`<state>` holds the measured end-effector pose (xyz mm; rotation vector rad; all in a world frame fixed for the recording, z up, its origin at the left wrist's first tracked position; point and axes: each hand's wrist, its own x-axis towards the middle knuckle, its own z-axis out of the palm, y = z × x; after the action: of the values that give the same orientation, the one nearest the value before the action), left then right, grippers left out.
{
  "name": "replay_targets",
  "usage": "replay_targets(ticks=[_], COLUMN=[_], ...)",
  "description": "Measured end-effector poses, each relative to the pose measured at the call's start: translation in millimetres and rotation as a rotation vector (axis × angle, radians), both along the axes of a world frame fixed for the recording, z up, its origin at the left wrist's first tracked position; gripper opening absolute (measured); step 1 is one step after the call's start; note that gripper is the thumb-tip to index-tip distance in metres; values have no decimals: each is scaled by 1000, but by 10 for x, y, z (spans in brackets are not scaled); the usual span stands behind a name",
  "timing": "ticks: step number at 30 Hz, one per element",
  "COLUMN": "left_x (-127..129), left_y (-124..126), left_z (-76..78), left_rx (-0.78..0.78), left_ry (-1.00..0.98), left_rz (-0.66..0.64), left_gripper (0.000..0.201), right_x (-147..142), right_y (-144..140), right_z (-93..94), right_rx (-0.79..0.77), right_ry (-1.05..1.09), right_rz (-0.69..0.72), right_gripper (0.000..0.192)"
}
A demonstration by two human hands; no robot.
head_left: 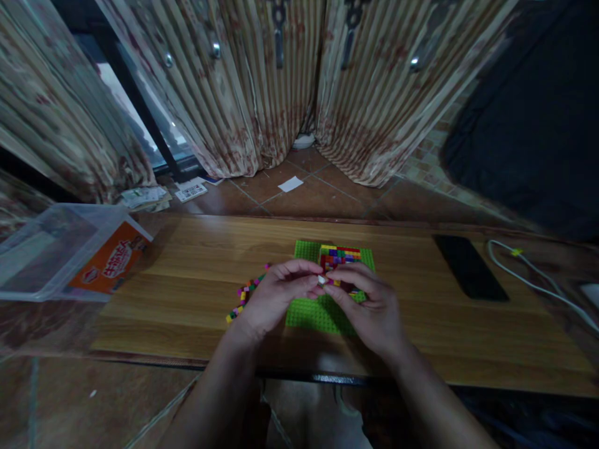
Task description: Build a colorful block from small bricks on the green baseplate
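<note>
Above a green studded baseplate (319, 317), my left hand (283, 290) and my right hand (369, 302) meet fingertip to fingertip. Both are closed in a pinch around a small white toy brick (321, 280). A bit of yellow and red shows between my right thumb and forefinger; whether it is held or lies behind is unclear. On the plate, a block of multicoloured bricks (340, 253) is built up toward the far side, partly hidden by my right hand. Left of my left hand, a crooked line of loose small bricks (243, 295) lies on the wood, partly covered by the wrist.
A clear plastic box (60, 249) with an orange label stands at the left of the wooden table (178, 299). Toward the right lie a black phone-like slab (470, 267) and a white cable (528, 284). Striped curtains hang beyond, with papers on the tiled floor.
</note>
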<state>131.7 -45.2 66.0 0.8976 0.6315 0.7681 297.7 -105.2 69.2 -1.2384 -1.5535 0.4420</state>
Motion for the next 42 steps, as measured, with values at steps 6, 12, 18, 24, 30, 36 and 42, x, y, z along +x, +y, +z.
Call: replay_targets(ticks=[6,12,18,24,30,36,42], left_x=[62,29,-15,19,31,19,7], left_y=[-20,18,59,76,92,88,92], left_z=[6,38,30,-29,-48,-52,-60], left_rx=[4,80,80,98,113,92,104], left_ry=[-14,144,297,358,367,382,392], left_rz=[-17,29,201,163,160,148,145], left_gripper=[22,20,17,18,19,18,17], right_x=[-40,176,533,554,537,504,523], right_y=[-14,-9,19,20,33,46,51], right_z=[-1,17,-92,-158,-147,-168,-191], right_rx=[51,6,-222,-298,-304,-265,-248], right_ry=[-44,-4,91,33,41,23,-47], right_rz=[-20,-86,-128,-91,-86,-108,-121], right_gripper=[13,9,10,19,17,15,13])
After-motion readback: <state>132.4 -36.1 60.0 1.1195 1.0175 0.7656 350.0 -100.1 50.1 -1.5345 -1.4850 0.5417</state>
